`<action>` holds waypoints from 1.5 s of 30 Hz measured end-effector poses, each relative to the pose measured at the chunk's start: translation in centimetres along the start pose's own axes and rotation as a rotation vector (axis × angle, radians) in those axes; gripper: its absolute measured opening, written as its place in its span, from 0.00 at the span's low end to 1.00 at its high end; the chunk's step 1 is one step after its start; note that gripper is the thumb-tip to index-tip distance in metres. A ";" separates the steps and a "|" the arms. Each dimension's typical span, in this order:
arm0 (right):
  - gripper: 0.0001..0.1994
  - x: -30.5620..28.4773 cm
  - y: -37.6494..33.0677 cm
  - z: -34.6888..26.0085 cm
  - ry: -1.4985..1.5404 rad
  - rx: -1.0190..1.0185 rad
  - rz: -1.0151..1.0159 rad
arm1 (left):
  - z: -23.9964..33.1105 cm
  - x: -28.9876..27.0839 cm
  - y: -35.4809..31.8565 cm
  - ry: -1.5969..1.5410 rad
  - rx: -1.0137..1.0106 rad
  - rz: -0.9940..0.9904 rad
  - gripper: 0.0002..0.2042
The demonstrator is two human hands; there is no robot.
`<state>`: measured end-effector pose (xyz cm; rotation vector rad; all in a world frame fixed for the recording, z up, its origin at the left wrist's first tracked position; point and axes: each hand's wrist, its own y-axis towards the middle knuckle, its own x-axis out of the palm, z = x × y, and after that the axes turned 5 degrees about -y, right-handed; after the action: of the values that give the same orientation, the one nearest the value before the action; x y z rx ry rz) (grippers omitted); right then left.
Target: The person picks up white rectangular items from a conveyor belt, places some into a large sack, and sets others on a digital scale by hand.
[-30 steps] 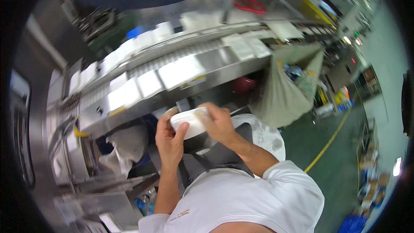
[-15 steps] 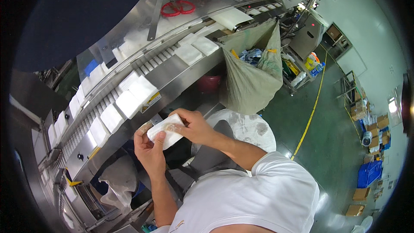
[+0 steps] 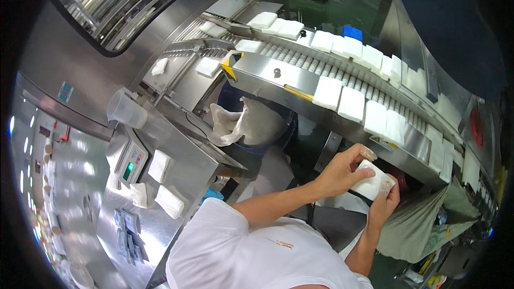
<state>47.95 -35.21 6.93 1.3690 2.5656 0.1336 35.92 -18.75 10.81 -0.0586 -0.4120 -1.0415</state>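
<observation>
Both hands hold one white folded pad [image 3: 370, 182], soft-looking and roughly rectangular, in front of the conveyor. My left hand [image 3: 341, 172] grips its left side, thumb on the face and fingers curled at the upper edge; a fingertip seems to have a pale cover. My right hand [image 3: 383, 204] pinches the lower right corner. Just beyond them, similar white pads [image 3: 351, 104] lie in a row along the near edge of the roller conveyor [image 3: 300, 60]. Another row of pads [image 3: 342, 45] lines its far side.
To the left, a steel table [image 3: 112, 211] bears a scale [image 3: 131, 156], a clear plastic jug [image 3: 127, 108], several white pads and small blue-grey packets [image 3: 126, 219]. A lined blue bin [image 3: 294, 128] stands below the conveyor. At lower right hangs a grey-green cloth bag [image 3: 415, 230].
My view has swung left, bringing the side table, scale and bin into sight. Both hands still hold the white pad, which now appears farther right in the picture.
</observation>
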 end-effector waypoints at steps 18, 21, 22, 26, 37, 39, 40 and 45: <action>0.14 1.0 4.0 -0.8 0.349 0.283 -0.131 | 2.3 -3.6 0.4 0.358 -0.028 0.094 0.31; 0.15 -0.1 5.6 -1.9 0.173 0.252 -0.122 | 2.2 -4.3 -0.7 0.324 0.006 0.119 0.29; 0.15 0.4 7.0 -2.0 0.162 0.243 -0.161 | 2.8 -5.3 -1.3 0.340 -0.009 0.155 0.27; 0.14 -1.6 11.7 -2.3 0.158 0.215 -0.211 | 1.5 -6.2 -1.8 0.273 0.009 0.189 0.24; 0.15 -2.6 16.2 -2.5 0.135 0.124 -0.182 | -3.3 -9.2 -7.8 0.243 -0.260 0.159 0.21; 0.15 -2.7 17.0 -2.4 0.078 0.106 -0.191 | -6.2 -11.3 -9.4 0.334 -0.350 0.170 0.21; 0.15 -2.4 17.7 -2.3 0.055 0.084 -0.218 | -8.9 -12.9 -10.8 0.383 -0.310 0.194 0.20; 0.15 -3.4 22.7 -0.8 0.065 0.045 -0.154 | -14.5 -18.5 -15.7 0.779 -0.387 0.243 0.21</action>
<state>67.89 -25.29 12.50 1.1943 2.7320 0.0960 18.97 -14.92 -11.44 -0.0427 0.4958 -0.8149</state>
